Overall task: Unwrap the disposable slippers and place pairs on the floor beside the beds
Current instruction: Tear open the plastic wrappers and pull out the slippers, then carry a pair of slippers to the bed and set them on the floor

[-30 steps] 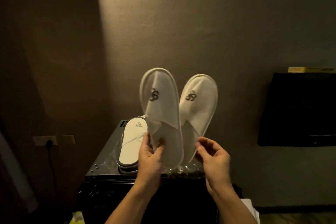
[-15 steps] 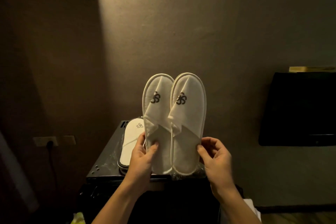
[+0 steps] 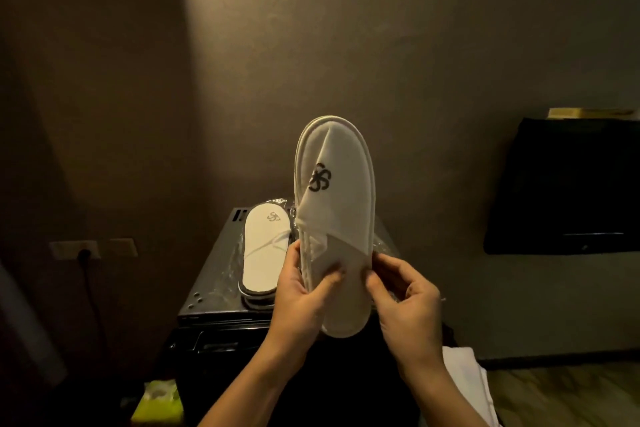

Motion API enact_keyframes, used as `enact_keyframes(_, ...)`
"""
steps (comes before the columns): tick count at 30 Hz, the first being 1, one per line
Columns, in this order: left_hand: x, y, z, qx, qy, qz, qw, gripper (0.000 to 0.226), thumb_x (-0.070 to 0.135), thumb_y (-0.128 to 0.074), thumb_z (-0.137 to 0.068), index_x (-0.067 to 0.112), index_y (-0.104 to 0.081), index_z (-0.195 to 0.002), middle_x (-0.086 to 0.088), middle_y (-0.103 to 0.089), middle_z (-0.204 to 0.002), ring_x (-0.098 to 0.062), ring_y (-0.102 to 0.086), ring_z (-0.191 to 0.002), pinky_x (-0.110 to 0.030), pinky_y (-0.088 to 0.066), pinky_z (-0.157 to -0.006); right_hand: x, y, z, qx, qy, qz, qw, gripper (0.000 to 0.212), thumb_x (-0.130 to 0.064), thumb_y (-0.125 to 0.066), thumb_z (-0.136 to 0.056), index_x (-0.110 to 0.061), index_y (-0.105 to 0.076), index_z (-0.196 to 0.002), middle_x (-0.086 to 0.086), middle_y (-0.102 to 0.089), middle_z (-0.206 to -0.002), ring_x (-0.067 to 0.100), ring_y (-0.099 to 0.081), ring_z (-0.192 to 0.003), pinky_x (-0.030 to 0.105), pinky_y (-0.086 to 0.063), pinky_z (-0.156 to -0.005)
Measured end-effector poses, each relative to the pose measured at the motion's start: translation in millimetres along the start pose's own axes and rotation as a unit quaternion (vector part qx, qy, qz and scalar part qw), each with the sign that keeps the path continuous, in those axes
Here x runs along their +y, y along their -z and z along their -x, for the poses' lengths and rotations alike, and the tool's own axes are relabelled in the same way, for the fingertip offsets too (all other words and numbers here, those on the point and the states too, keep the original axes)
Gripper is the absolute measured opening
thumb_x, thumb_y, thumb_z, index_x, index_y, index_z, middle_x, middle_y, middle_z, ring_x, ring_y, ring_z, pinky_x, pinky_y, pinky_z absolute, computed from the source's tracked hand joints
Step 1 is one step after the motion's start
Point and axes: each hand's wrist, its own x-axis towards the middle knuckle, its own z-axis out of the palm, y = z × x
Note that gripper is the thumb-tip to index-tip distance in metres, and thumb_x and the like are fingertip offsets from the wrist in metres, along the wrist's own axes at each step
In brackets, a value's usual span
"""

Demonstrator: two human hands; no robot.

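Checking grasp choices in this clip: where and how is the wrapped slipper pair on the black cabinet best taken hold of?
By judgement, grip the wrapped slipper pair at its near heel end, coming from the front. It lies flat, lengthwise toward the person, heel nearest the black cabinet front edge, so fingers can pinch the stacked soles through the plastic. The left side is also free.

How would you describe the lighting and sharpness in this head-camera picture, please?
Head view: dim, warm light; a brighter band falls on the wall, while the left side sinks into shadow. The held slippers are brightest, their logo legible. The wrapped pair on the cabinet shows plastic glare. The dark screen leans, probably from wide-angle distortion.
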Motion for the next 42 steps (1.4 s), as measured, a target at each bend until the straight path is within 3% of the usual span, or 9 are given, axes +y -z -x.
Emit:
enact_keyframes(3, 1.2, 4.5, 5.0, -0.013, -0.007, 0.019, 1.0, 0.053, 0.005, -0.072, -0.076, 0.018, -0.055, -0.125, -0.009, -0.073, -0.108, -0.02, -0.071, -0.097, -0.029, -0.058, -0.076, -2.2, -3.4, 7.6, 0.007, -0.001, 0.003, 1.0, 0.027, -0.001, -0.071, -0.087, -0.019, -0.074, -0.106, -0.007, -0.078, -0.097, 0.005, -0.073, -0.092, 0.022, -0.059, -0.08)
enact_keyframes(7, 7.7, 1.1, 13.0, -0.051, 0.012, 0.059, 0.997, 0.054, 0.01, -0.075, -0.076, 0.023, -0.056, -0.125, -0.012, -0.073, -0.11, -0.027, -0.071, -0.101, -0.039, -0.06, -0.081, -10.6, 2.8, 19.4, 0.029, 0.001, -0.002, 1.0, 0.025, 0.0, -0.072, -0.086, -0.02, -0.075, -0.1, -0.007, -0.079, -0.093, 0.009, -0.074, -0.09, 0.026, -0.06, -0.082)
enact_keyframes(14, -12.1, -62.4, 29.6, -0.156, 0.013, 0.079, 0.984, 0.048, 0.006, -0.068, -0.083, 0.021, -0.053, -0.126, -0.017, -0.069, -0.115, -0.024, -0.067, -0.103, -0.036, -0.056, -0.087, -25.1, 66.3, 43.5, 0.176, 0.064, 0.07, 0.98, 0.026, -0.001, -0.075, -0.084, -0.027, -0.075, -0.088, -0.013, -0.078, -0.084, 0.004, -0.074, -0.079, 0.019, -0.059, -0.073)
enact_keyframes(19, -28.3, -133.4, 65.8, -0.249, 0.049, 0.11, 0.961, 0.044, 0.003, -0.068, -0.089, 0.018, -0.052, -0.127, -0.016, -0.067, -0.119, -0.024, -0.066, -0.108, -0.033, -0.056, -0.088, -42.5, 139.2, 77.3, 0.274, 0.082, 0.083, 0.955, 0.024, 0.0, -0.076, -0.082, -0.022, -0.074, -0.091, -0.017, -0.077, -0.082, -0.001, -0.073, -0.076, 0.011, -0.054, -0.069)
enact_keyframes(22, -34.1, -179.5, 93.5, -0.304, 0.069, 0.116, 0.943, 0.045, 0.003, -0.067, -0.09, 0.017, -0.051, -0.129, -0.012, -0.068, -0.119, -0.022, -0.068, -0.108, -0.031, -0.056, -0.086, -52.0, 187.6, 101.3, 0.324, 0.082, 0.091, 0.938, 0.025, -0.001, -0.075, -0.083, -0.025, -0.074, -0.09, -0.012, -0.078, -0.084, 0.004, -0.074, -0.078, 0.013, -0.056, -0.069)
enact_keyframes(27, -42.9, -261.2, 149.2, -0.389, 0.105, 0.121, 0.907, 0.043, 0.008, -0.066, -0.092, 0.02, -0.052, -0.131, -0.008, -0.068, -0.122, -0.026, -0.067, -0.113, -0.041, -0.056, -0.092, -73.5, 272.6, 144.1, 0.4, 0.088, 0.138, 0.902, 0.024, -0.003, -0.076, -0.083, -0.024, -0.075, -0.093, -0.008, -0.079, -0.086, 0.009, -0.076, -0.082, 0.019, -0.059, -0.074)
enact_keyframes(42, -51.1, -475.7, 372.7, -0.561, 0.211, 0.146, 0.787, 0.046, 0.009, -0.07, -0.088, 0.03, -0.056, -0.126, -0.001, -0.072, -0.117, -0.025, -0.07, -0.108, -0.048, -0.057, -0.094, -137.1, 501.2, 326.0, 0.582, 0.065, 0.222, 0.779, 0.028, -0.007, -0.077, -0.082, -0.033, -0.073, -0.09, -0.02, -0.077, -0.087, 0.0, -0.073, -0.084, 0.013, -0.056, -0.069)
